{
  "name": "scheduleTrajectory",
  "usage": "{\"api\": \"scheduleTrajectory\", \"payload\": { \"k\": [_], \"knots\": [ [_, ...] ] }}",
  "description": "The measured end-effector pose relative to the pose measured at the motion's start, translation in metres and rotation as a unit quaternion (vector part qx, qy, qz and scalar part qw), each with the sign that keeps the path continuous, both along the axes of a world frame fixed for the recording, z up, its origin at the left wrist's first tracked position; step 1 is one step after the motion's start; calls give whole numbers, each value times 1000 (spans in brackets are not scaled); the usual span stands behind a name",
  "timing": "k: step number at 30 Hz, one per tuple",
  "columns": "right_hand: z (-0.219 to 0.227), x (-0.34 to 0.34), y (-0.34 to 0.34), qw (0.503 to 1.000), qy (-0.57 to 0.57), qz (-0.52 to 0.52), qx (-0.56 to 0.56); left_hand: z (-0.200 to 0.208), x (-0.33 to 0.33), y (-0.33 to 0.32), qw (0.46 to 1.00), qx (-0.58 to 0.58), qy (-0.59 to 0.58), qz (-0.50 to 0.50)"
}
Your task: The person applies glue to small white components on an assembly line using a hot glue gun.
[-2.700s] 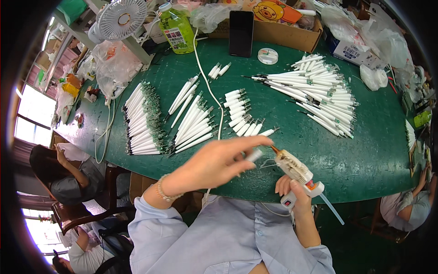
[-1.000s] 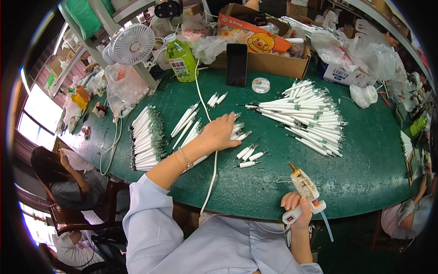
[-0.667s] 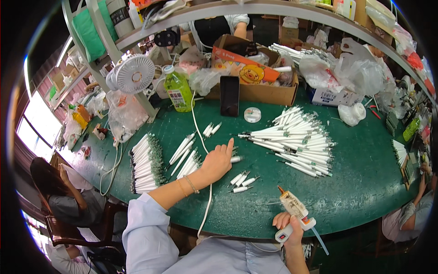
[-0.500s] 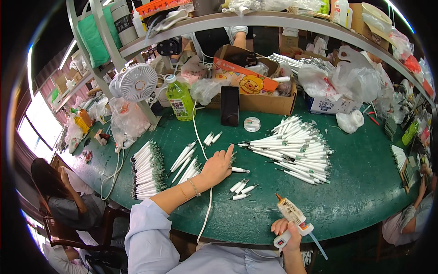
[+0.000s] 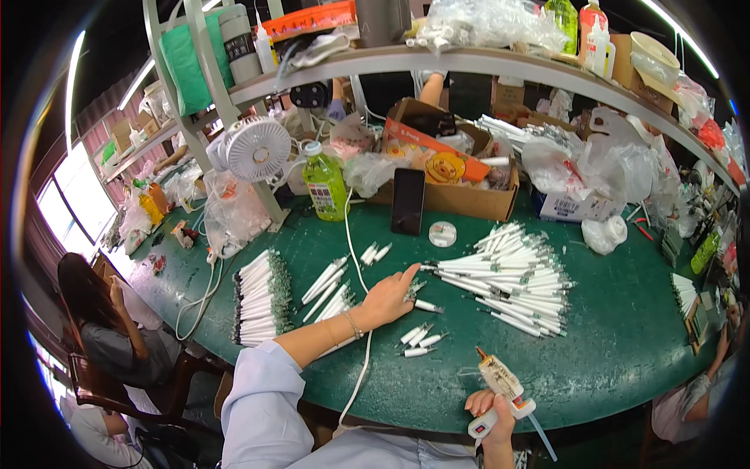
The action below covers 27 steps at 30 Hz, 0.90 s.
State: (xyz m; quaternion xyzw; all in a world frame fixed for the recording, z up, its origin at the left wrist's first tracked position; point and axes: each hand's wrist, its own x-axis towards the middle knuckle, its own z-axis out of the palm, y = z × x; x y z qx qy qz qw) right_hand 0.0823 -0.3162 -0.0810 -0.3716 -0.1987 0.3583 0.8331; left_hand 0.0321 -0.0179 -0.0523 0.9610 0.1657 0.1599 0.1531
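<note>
Green table (image 5: 625,344): curved edge, worn matte top with pale scuffs. Cardboard box (image 5: 461,195) at the far side, open, brown, holding printed packets. Crinkled clear plastic bags (image 5: 617,168) to its right. White desk fan (image 5: 256,148), round grille, on the left by a shelf post; green plastic bottle (image 5: 324,184) beside it. Dark flat phone (image 5: 408,202) leans against the box.

Large heap of white tubes (image 5: 512,285), slim, smooth, cylindrical, dark tips, fanned out right of centre. Second batch, the neat row of tubes (image 5: 254,297), lies side by side on the left. A few short tube pieces (image 5: 420,340) lie loose near the table's front.

Left hand (image 5: 387,297) rests palm down on the table, fingers spread loosely, index finger extended to the near end of the heap; no tube seen gripped, a thin bracelet at the wrist. Pale blue sleeve (image 5: 262,391), soft cloth.

Right hand (image 5: 492,410) at the front edge, closed around the handle of a glue gun (image 5: 500,383), white and orange plastic, nozzle pointing toward the table centre. White cable (image 5: 361,367) trails across the table edge.
</note>
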Motion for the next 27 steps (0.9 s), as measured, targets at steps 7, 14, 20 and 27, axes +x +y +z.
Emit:
{"api": "scheduleTrajectory", "payload": {
  "k": [7,14,20,27],
  "knots": [
    [4,2,-1,1000,-20,-5,3,32,-1,13,987,-39,136,-72],
    [5,-1,-1,1000,-25,-1,-7,11,12,96,983,101,59,144],
    [6,-1,-2,1000,-28,-7,-9,-12,28,94,957,178,135,184],
    [5,1,0,1000,-30,-3,-1,-3,19,73,990,87,89,61]
  ]
}}
